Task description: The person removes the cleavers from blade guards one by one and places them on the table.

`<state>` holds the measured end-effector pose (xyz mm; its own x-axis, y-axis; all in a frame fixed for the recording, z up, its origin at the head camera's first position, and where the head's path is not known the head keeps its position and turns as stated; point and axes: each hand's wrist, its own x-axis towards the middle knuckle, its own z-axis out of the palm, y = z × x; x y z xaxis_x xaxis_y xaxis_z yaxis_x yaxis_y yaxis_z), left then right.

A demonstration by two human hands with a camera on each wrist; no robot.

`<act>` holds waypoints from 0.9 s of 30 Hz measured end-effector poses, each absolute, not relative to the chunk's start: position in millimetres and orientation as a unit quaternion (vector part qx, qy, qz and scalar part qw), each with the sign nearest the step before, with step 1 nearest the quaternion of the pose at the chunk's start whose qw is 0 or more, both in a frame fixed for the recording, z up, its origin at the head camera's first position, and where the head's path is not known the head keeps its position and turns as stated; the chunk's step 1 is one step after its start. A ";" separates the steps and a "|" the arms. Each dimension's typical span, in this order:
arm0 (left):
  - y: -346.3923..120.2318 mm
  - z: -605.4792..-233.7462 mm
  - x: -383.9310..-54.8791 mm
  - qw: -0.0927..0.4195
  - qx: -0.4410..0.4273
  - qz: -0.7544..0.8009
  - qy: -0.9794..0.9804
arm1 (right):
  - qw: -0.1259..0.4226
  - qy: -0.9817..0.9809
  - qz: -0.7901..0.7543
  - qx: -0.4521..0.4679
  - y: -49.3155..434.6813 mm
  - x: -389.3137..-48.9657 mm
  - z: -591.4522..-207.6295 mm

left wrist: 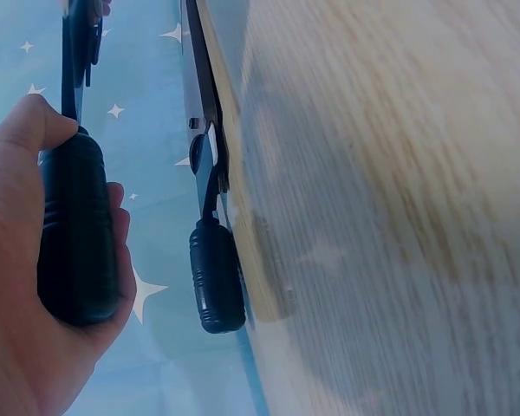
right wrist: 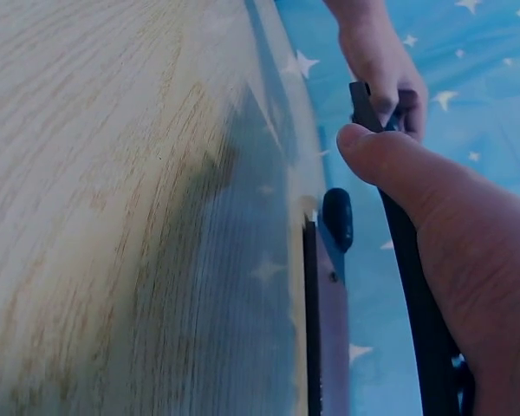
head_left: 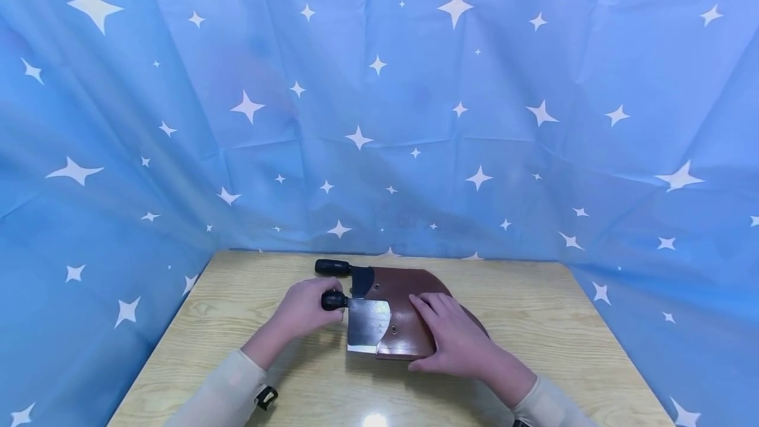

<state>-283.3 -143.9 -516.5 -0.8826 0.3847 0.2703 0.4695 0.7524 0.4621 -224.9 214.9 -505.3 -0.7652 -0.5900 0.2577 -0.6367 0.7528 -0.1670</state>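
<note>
My left hand [head_left: 311, 305] grips the black handle [left wrist: 76, 230] of a cleaver [head_left: 366, 323], whose fingers curl round it in the left wrist view. A wide strip of its metal blade shows between handle and brown leather sheath [head_left: 409, 335]; the rest of the blade is hidden inside. My right hand [head_left: 453, 338] holds that sheath by its right part, thumb [right wrist: 373, 152] along one side. Both are raised above the table. Behind them a second cleaver lies on the tabletop, its black handle [head_left: 332, 267] pointing left and its blade mostly within another brown sheath [head_left: 409, 277].
Under everything is a light wood-grain table [head_left: 237, 321], its back edge close behind the second cleaver. A blue cloth with white stars [head_left: 379, 104] hangs behind and at both sides. Each wrist carries a dark strap [head_left: 267, 397].
</note>
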 end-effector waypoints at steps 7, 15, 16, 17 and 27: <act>-146.5 -519.8 -284.1 0.085 -0.231 -0.263 -0.933 | 0.093 -0.932 0.116 0.329 212.9 -225.2 -506.2; -149.0 -523.5 -285.3 0.092 -0.235 -0.263 -0.931 | 0.082 -0.938 0.107 0.320 218.2 -224.4 -508.0; -149.4 -523.2 -285.3 0.091 -0.235 -0.265 -0.931 | 0.082 -0.938 0.107 0.319 218.9 -224.4 -508.0; -149.7 -522.7 -285.1 0.090 -0.234 -0.267 -0.931 | 0.081 -0.938 0.108 0.318 219.4 -224.4 -507.8; -150.3 -519.3 -284.7 0.081 -0.232 -0.275 -0.929 | 0.077 -0.938 0.114 0.317 221.1 -224.3 -506.7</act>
